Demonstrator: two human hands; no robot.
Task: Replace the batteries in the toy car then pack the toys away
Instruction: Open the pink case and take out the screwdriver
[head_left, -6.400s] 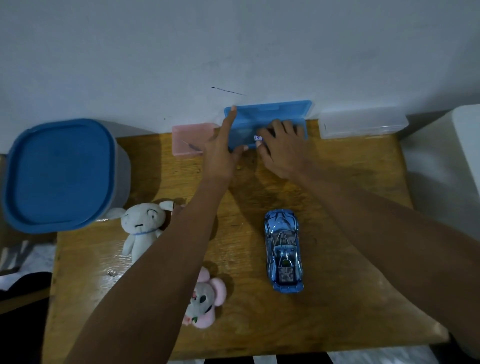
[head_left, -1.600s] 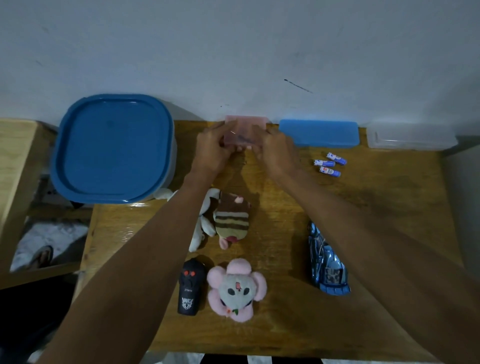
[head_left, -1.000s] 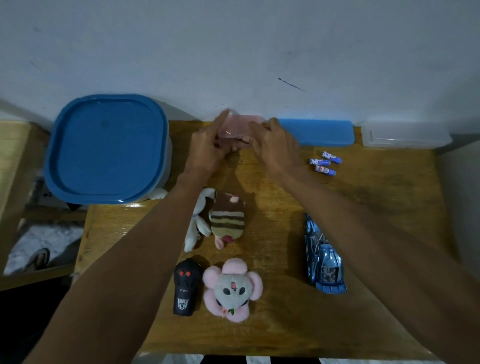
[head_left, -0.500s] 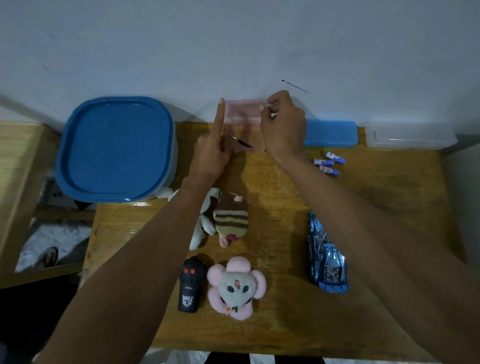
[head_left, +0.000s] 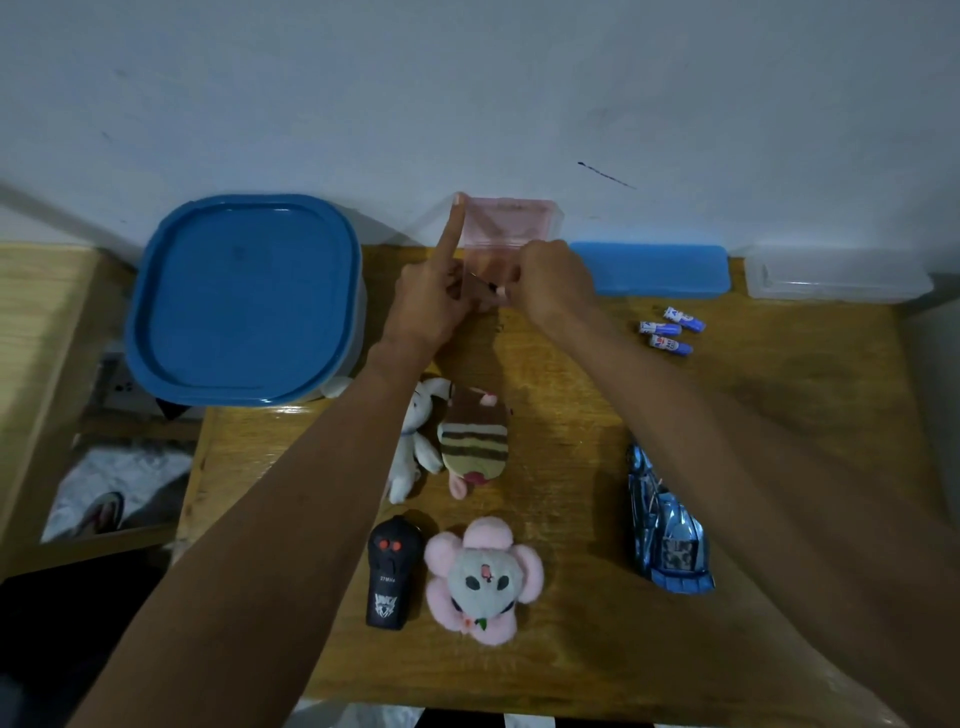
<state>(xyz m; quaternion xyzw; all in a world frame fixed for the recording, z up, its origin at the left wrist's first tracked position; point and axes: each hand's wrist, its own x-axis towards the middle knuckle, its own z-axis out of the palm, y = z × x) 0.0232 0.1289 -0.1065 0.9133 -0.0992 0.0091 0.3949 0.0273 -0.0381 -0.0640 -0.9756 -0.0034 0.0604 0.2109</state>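
The pink box (head_left: 511, 221) stands open at the table's back edge, its lid upright against the wall. My left hand (head_left: 434, 306) grips the box's left side, with its index finger propping the lid. Inside the box, the fingertips of my right hand (head_left: 553, 283) pinch a thin dark tool (head_left: 485, 283). The blue toy car (head_left: 667, 525) lies on its side at the right. Three small blue batteries (head_left: 670, 330) lie loose behind it. The black remote (head_left: 392, 571) and a pink plush (head_left: 483, 579) sit near the front edge.
A white plush (head_left: 415, 441) and a striped plush (head_left: 475, 441) lie under my left forearm. A large blue-lidded tub (head_left: 244, 299) fills the back left corner. A shut blue case (head_left: 649, 270) and a clear case (head_left: 836, 275) line the wall at the right.
The pink box's lid went from shut to fully upright. My right hand let go of the lid and dropped into the box onto the thin tool. My left index finger now holds the lid.
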